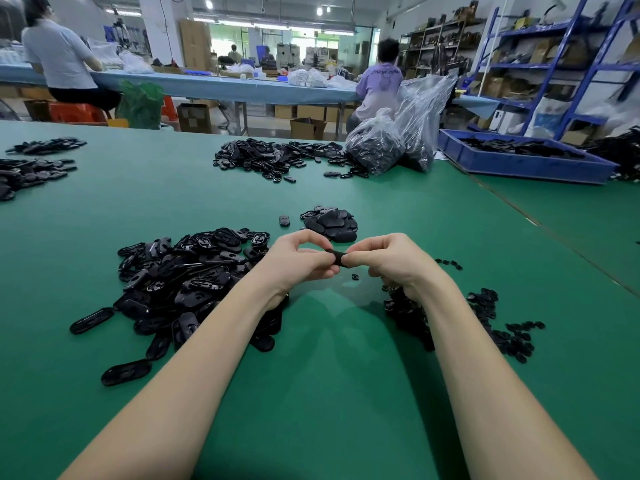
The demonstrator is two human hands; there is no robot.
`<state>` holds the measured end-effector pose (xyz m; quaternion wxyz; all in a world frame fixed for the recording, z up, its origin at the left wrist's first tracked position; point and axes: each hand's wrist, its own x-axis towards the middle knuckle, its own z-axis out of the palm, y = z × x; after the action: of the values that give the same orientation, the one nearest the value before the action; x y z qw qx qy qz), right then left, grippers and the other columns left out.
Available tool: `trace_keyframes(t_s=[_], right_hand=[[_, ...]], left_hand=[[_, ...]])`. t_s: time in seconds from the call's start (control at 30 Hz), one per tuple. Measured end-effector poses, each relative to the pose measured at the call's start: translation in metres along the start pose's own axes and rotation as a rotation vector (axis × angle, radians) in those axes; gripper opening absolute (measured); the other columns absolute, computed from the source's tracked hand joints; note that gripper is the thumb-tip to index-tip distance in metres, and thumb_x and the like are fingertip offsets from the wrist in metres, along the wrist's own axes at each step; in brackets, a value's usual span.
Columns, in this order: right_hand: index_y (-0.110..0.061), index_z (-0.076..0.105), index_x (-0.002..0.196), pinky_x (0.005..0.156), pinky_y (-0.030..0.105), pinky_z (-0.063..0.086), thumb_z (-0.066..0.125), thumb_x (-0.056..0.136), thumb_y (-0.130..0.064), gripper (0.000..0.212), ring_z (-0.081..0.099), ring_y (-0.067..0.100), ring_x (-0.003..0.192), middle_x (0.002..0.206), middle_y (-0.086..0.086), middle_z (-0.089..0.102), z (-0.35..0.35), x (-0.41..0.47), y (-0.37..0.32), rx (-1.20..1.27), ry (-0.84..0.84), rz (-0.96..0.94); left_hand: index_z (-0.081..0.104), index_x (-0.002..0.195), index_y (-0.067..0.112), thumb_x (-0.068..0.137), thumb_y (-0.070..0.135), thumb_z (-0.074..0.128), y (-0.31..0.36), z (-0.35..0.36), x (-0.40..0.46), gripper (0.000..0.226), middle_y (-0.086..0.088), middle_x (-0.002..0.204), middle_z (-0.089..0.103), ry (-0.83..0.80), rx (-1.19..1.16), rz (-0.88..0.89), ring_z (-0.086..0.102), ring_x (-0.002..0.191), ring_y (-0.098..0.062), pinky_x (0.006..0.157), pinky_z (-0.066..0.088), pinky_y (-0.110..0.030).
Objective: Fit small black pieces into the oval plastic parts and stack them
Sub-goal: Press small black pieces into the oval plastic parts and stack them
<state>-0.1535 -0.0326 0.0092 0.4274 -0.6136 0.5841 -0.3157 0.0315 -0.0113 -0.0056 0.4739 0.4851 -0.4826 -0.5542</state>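
Note:
My left hand (298, 261) and my right hand (388, 261) meet above the green table (329, 393) and pinch one black oval plastic part (336, 257) between their fingertips. A large heap of loose oval parts (187, 282) lies under and left of my left forearm. Small black pieces (498, 327) are scattered below and right of my right wrist, with one lone piece (355, 277) just under my hands. Beyond my hands sits a small pile of stacked oval parts (330, 223). Whether a small piece sits in the held part is hidden by my fingers.
More piles of black parts lie at the far middle (277, 157) and far left (31, 171). Two clear bags of parts (398, 140) and a blue tray (519, 161) stand at the far right. People sit at a blue bench (207, 84) behind.

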Motion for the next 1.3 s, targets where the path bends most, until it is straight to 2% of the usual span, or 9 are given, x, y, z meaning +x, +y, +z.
trace_keyframes(t_s=[0.23, 0.6, 0.7, 0.83, 0.9, 1.0, 1.07, 1.2, 1.3], right_hand=[[-0.023, 0.077, 0.071, 0.041, 0.016, 0.029, 0.087, 0.074, -0.029, 0.012, 0.039, 0.008, 0.052, 0.061, -0.007, 0.056, 0.005, 0.000, 0.001, -0.004, 0.037, -0.034], [-0.020, 0.072, 0.073, 0.038, 0.007, 0.030, 0.082, 0.080, -0.019, 0.012, 0.045, -0.003, 0.039, 0.049, -0.017, 0.057, 0.015, 0.004, 0.006, 0.010, 0.090, -0.109], [-0.020, 0.072, 0.074, 0.043, 0.009, 0.034, 0.082, 0.079, -0.019, 0.011, 0.047, -0.002, 0.043, 0.051, -0.016, 0.058, 0.017, 0.004, 0.007, -0.013, 0.099, -0.124], [-0.021, 0.072, 0.074, 0.055, 0.015, 0.042, 0.083, 0.076, -0.022, 0.011, 0.053, 0.004, 0.054, 0.058, -0.011, 0.061, 0.022, 0.005, 0.008, -0.035, 0.130, -0.132], [-0.022, 0.073, 0.074, 0.052, 0.015, 0.041, 0.083, 0.077, -0.024, 0.011, 0.052, 0.002, 0.052, 0.061, -0.011, 0.063, 0.020, 0.005, 0.010, 0.030, 0.132, -0.124], [-0.023, 0.073, 0.076, 0.048, 0.017, 0.040, 0.081, 0.079, -0.024, 0.010, 0.056, 0.004, 0.051, 0.067, -0.007, 0.068, 0.019, 0.005, 0.012, 0.094, 0.112, -0.087], [-0.019, 0.072, 0.080, 0.048, 0.019, 0.046, 0.079, 0.083, -0.018, 0.007, 0.063, 0.007, 0.055, 0.071, -0.003, 0.071, 0.022, 0.006, 0.013, 0.139, 0.076, -0.081], [-0.012, 0.073, 0.091, 0.066, 0.028, 0.060, 0.070, 0.089, -0.012, 0.004, 0.070, 0.012, 0.066, 0.090, 0.009, 0.077, 0.030, 0.011, 0.014, 0.252, 0.028, -0.049], [-0.014, 0.075, 0.089, 0.088, 0.037, 0.062, 0.069, 0.086, -0.017, 0.007, 0.068, 0.014, 0.069, 0.090, 0.010, 0.079, 0.029, 0.016, 0.019, 0.122, 0.019, 0.007]], left_hand=[[0.062, 0.095, 0.005, 0.085, -0.007, 0.071, -0.002, 0.003, -0.001, 0.017, -0.023, 0.087, 0.075, 0.037, 0.045, 0.023, 0.068, 0.072, -0.021, 0.073, 0.059, -0.023], [0.071, 0.090, 0.003, 0.083, -0.008, 0.072, -0.006, 0.004, 0.002, 0.014, -0.017, 0.081, 0.075, 0.111, 0.058, 0.018, 0.071, 0.071, -0.020, 0.071, 0.059, -0.023], [0.071, 0.085, 0.006, 0.082, -0.007, 0.073, -0.009, 0.007, 0.003, 0.013, -0.016, 0.079, 0.074, 0.155, 0.067, 0.003, 0.070, 0.072, -0.022, 0.083, 0.060, -0.030], [0.070, 0.086, 0.011, 0.082, -0.003, 0.074, -0.013, 0.009, 0.003, 0.014, -0.012, 0.078, 0.075, 0.189, 0.131, 0.038, 0.069, 0.073, -0.022, 0.086, 0.059, -0.033], [0.069, 0.094, 0.017, 0.084, 0.003, 0.074, -0.011, 0.005, 0.003, 0.018, -0.007, 0.080, 0.077, 0.161, 0.226, 0.106, 0.070, 0.073, -0.017, 0.081, 0.058, -0.025], [0.069, 0.094, 0.027, 0.081, 0.008, 0.073, -0.006, -0.001, 0.003, 0.023, 0.004, 0.078, 0.077, 0.150, 0.542, 0.243, 0.069, 0.068, -0.005, 0.063, 0.047, -0.008], [0.070, 0.091, 0.025, 0.081, 0.008, 0.074, -0.004, -0.003, 0.004, 0.020, 0.006, 0.078, 0.074, 0.173, 0.727, 0.340, 0.068, 0.067, -0.004, 0.065, 0.045, -0.004], [0.070, 0.094, 0.023, 0.084, 0.010, 0.074, -0.001, -0.012, 0.008, 0.018, 0.005, 0.080, 0.071, 0.193, 0.911, 0.403, 0.061, 0.061, -0.003, 0.069, 0.046, -0.006], [0.071, 0.094, 0.024, 0.084, 0.015, 0.078, 0.000, -0.018, 0.019, 0.015, 0.009, 0.077, 0.069, 0.229, 0.907, 0.396, 0.061, 0.063, 0.002, 0.065, 0.040, 0.000]])
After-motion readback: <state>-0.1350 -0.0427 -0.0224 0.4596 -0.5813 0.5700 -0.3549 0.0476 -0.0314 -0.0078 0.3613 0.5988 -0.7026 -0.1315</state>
